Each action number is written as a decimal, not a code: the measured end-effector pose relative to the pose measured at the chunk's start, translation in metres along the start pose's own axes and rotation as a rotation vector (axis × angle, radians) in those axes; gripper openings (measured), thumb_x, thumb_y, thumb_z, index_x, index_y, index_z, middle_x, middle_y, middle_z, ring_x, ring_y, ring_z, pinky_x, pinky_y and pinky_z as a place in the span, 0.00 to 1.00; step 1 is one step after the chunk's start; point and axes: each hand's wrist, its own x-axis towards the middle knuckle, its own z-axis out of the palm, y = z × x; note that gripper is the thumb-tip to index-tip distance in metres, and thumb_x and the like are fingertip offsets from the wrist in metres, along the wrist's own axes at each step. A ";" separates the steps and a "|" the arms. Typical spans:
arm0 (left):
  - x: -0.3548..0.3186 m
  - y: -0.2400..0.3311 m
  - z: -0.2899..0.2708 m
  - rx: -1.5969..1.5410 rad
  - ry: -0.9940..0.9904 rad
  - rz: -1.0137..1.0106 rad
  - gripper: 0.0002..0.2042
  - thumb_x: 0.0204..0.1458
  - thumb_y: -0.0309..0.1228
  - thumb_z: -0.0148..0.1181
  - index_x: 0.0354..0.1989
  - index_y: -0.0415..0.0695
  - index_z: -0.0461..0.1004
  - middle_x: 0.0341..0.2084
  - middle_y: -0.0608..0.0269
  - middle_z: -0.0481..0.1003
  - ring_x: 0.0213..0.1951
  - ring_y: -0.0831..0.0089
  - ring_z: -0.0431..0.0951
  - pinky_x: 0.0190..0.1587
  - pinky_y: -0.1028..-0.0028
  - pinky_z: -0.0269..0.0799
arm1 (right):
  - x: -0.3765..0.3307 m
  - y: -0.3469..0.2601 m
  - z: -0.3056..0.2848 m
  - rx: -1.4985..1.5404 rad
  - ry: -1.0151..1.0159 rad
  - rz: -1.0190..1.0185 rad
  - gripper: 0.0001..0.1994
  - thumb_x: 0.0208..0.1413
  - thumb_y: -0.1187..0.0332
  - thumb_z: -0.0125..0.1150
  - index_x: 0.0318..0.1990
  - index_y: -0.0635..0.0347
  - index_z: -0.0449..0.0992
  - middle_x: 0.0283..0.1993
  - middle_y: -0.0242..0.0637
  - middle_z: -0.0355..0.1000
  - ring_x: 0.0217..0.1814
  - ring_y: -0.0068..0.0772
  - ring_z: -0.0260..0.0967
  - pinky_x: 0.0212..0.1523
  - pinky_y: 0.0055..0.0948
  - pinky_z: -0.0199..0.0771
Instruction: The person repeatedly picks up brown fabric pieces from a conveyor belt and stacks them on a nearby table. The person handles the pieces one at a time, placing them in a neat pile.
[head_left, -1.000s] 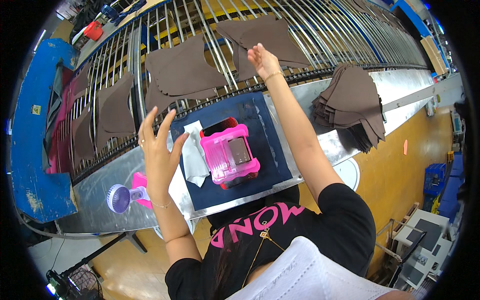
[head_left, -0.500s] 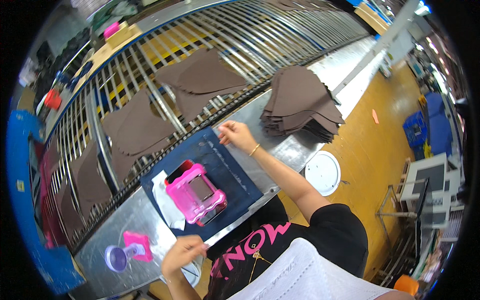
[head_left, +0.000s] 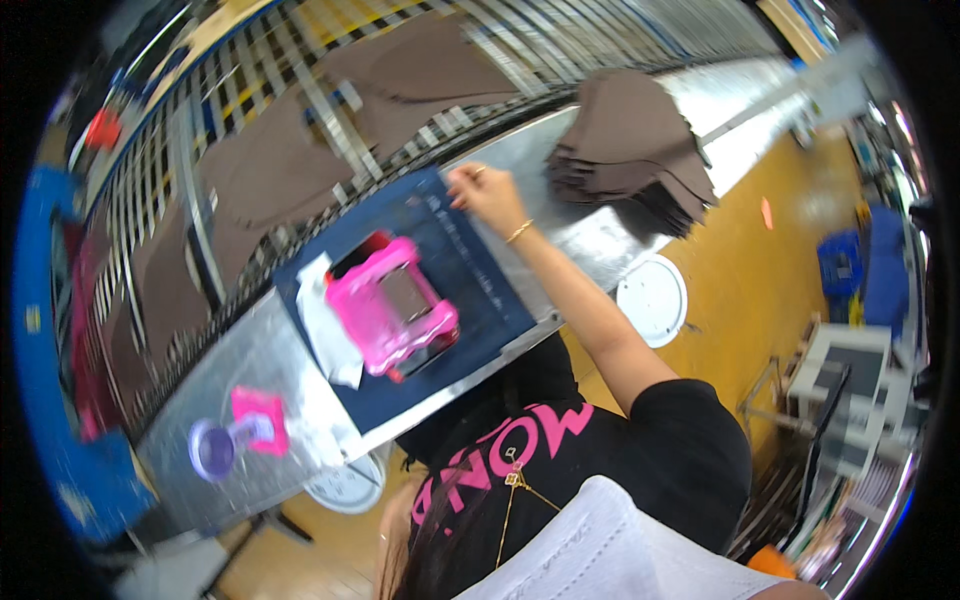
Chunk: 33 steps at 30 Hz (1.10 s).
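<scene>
Up top, the right hand (head_left: pixel 487 194) rests loosely curled and empty-fingered on the dark blue mat (head_left: pixel 470 270) beside stacked brown leather pieces (head_left: pixel 632 150).

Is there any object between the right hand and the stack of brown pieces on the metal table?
Nothing visible does. The right hand rests at the far corner of the dark blue mat, and only bare metal table lies between it and the stack of brown pieces.

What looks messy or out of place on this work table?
The stack of brown pieces is fanned unevenly, edges jutting over the table edge. A white sheet lies crumpled beside the pink frame. The right hand rests on the blue mat. Nothing spilled.
</scene>
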 end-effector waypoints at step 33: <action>-0.020 -0.021 0.053 0.301 0.206 0.201 0.18 0.50 0.44 0.63 0.34 0.39 0.77 0.20 0.60 0.72 0.16 0.72 0.69 0.17 0.74 0.64 | 0.020 0.030 0.002 -0.053 -0.102 -0.142 0.09 0.61 0.67 0.57 0.39 0.66 0.74 0.29 0.37 0.75 0.23 0.17 0.68 0.24 0.16 0.68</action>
